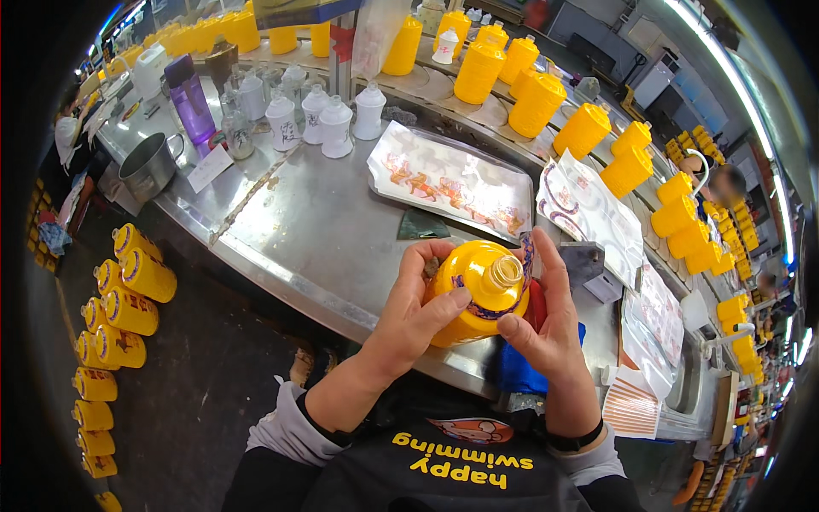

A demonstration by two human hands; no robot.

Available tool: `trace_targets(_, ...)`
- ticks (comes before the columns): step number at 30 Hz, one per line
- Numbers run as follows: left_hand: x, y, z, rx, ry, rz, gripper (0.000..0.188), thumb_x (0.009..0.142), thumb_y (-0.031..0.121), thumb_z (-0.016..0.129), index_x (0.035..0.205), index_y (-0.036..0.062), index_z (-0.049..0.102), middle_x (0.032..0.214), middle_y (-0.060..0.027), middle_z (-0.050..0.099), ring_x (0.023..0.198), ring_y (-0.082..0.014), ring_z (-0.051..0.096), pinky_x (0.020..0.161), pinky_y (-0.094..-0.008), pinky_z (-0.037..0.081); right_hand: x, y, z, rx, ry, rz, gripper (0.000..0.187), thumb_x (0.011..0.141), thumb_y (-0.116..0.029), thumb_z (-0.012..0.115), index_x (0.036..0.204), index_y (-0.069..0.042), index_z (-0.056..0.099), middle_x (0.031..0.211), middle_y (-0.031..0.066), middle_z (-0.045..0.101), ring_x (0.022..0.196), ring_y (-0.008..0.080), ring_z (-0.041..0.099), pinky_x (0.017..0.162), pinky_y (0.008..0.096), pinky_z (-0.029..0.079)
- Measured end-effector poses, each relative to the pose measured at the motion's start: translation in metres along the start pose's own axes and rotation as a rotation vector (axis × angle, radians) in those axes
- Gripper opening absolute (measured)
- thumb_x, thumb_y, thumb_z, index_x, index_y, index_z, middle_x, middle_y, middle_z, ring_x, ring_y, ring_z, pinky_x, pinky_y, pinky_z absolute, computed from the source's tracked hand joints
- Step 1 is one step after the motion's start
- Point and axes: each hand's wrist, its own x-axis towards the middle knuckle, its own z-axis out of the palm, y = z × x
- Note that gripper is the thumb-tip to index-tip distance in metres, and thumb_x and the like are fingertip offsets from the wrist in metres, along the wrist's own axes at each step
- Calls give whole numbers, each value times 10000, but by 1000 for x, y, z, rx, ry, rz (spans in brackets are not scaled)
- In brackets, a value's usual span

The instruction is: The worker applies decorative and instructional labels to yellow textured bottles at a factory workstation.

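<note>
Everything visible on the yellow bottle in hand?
The yellow bottle looks glossy, hard, with a rounded shoulder and an uncapped, ridged neck. A dark patterned strip curves around its shoulder. The left hand grips it neck up, the right hand at its other side, by the front edge of the metal bench; base hidden.

Black garment [367, 465] bears yellow lettering [462, 450]; cuffs [288, 429] show pale grey.
</note>
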Motion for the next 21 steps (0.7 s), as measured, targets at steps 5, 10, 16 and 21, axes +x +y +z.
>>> trace_targets(5,0,-2,0,11,-13,1,574,885,186,590,1341,53,268,1261,-121,442,1207,-186,460,1068,-330,355,0,-1,1,-20,-1,-7,923,837,-269,740,1491,9,152,1416,193,370,1280,236,451,1087,355,355)
trace_targets(10,2,-4,-2,26,-30,21,600,877,202,598,1345,56,253,1273,-120,432,1222,-192,450,1080,-338,344,1,0,1,-12,-4,6,907,839,-233,732,1490,15,151,1413,187,376,1273,229,458,1087,353,352)
trace_targets(16,3,-4,-3,43,-47,4,633,875,250,613,1353,56,247,1299,-123,414,1253,-198,422,1094,-340,322,0,0,0,37,-9,10,894,841,-216,726,1489,18,155,1411,192,381,1277,232,456,1088,355,352)
trace_targets(21,2,-4,-1,-48,-52,23,579,907,246,612,1326,54,262,1245,-117,424,1176,-163,460,1026,-302,391,0,4,-3,2,-22,-30,903,838,-236,726,1491,15,154,1411,202,381,1279,240,460,1089,361,353)
